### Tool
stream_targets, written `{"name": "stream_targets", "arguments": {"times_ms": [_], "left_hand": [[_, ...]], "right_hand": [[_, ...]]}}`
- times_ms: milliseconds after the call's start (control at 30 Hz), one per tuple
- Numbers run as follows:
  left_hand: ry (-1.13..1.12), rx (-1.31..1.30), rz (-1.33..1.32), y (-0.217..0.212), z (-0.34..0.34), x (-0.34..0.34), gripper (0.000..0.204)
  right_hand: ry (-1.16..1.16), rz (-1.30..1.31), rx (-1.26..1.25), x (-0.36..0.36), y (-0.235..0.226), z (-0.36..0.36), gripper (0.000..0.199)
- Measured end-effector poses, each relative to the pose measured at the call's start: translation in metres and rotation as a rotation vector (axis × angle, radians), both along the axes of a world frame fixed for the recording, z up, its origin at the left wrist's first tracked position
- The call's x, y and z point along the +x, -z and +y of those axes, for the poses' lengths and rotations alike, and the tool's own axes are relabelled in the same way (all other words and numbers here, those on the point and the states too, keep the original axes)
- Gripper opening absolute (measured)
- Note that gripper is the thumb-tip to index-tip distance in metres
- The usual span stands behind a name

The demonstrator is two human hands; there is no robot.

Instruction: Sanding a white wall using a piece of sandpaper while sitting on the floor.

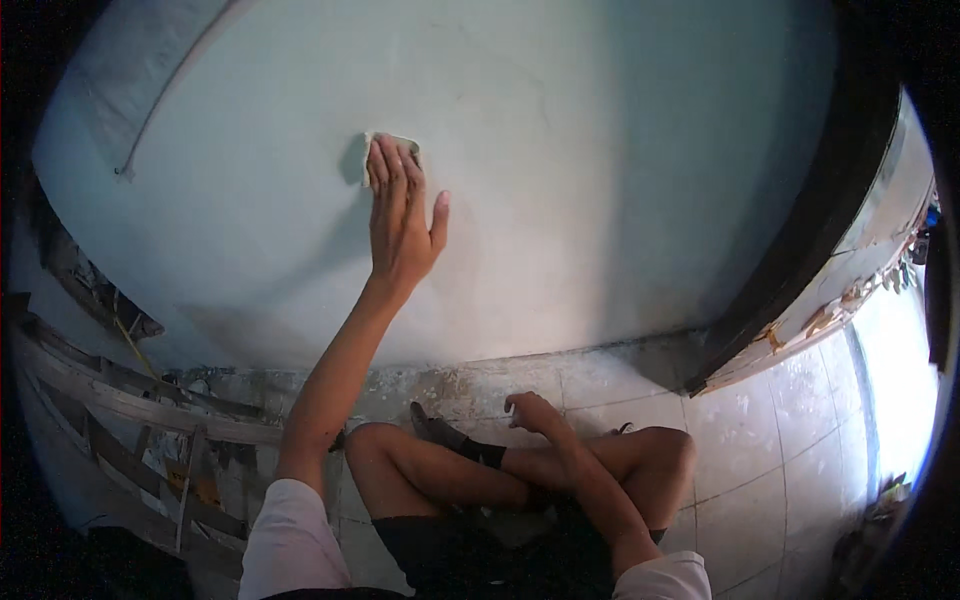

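My left hand [402, 222] is raised flat against a pale blue-green wall [600, 180], its fingers pressing a small square of sandpaper-like sheet [385, 145] onto the surface. My right hand [532, 410] rests low near my crossed legs [500, 470], just above the tiled floor, fingers loosely curled and holding nothing that I can see. I sit cross-legged close to the wall in dark shorts and dark socks.
A wooden ladder-like frame [110, 400] lies at the left on the floor. White floor tiles [760, 440] spread to the right. A dark door frame [820, 230] stands at the right, with bright daylight beyond it. A thin pipe [170, 90] curves across the wall's upper left.
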State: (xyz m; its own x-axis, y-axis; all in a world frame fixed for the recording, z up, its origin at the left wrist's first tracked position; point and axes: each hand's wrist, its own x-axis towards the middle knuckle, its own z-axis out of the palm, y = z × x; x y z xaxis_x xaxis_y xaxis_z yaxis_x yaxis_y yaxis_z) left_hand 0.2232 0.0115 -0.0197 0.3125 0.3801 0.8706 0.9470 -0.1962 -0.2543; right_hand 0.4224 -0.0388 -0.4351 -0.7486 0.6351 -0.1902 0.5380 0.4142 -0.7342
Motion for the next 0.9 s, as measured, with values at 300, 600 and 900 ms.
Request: {"name": "stream_targets", "arguments": {"times_ms": [300, 600, 900], "left_hand": [[0.034, 0.258, -0.111, -0.080, 0.027, -0.002, 0.061], [-0.041, 0.188, -0.072, -0.079, 0.016, -0.018, 0.058], [-0.072, 0.256, -0.185, -0.057, -0.011, -0.064, 0.057]], "right_hand": [[-0.013, -0.095, 0.134, -0.008, -0.011, 0.003, 0.028], [0.035, 0.048, 0.160, -0.004, 0.002, 0.007, 0.024], [0.057, 0.028, 0.196, -0.008, 0.005, 0.005, 0.021]]}}
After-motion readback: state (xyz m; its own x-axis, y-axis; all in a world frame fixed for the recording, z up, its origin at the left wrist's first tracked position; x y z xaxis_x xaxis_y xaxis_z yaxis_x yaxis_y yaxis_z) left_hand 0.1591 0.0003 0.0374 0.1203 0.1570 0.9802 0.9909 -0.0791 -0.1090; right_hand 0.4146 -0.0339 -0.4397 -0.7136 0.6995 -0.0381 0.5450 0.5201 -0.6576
